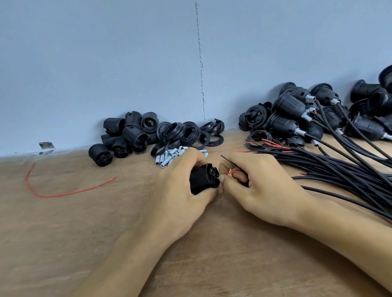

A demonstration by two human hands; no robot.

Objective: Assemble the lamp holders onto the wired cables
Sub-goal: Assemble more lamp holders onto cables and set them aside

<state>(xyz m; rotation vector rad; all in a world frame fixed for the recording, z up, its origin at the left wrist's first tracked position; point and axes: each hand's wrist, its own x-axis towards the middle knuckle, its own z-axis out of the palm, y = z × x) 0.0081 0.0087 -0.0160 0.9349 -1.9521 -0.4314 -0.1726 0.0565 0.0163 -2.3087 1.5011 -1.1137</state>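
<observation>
L hand (182, 189) clamps the ribbed lamp holder (204, 180), prob. light, rigid. R hand (262, 184) pinches the floppy red wire (235, 172); best gripped nr tip.

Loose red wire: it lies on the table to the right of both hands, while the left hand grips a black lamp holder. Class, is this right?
No. The head view shows the loose red wire lying on the table left of the left hand and the right hand, not right of them. The left hand does grip a black lamp holder.
</observation>
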